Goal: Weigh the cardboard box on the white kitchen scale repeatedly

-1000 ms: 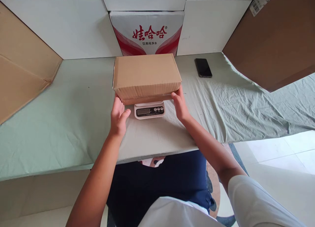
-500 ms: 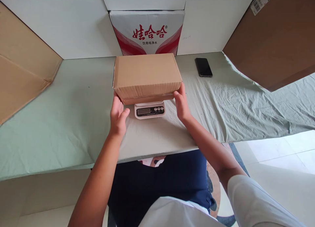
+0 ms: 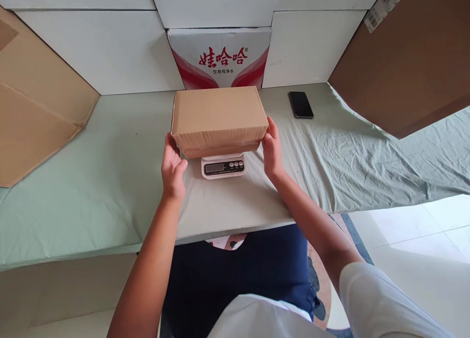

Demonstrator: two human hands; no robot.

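I see the cardboard box point(image 3: 219, 117) sitting on the small scale point(image 3: 223, 166), left hand point(image 3: 172, 168) and right hand point(image 3: 272, 149) loosely cupping its ends, fingers half open; it overhangs, so a nudge could tip it.

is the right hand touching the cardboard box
Touching: the head view shows the right hand pressed flat against the cardboard box's right end.
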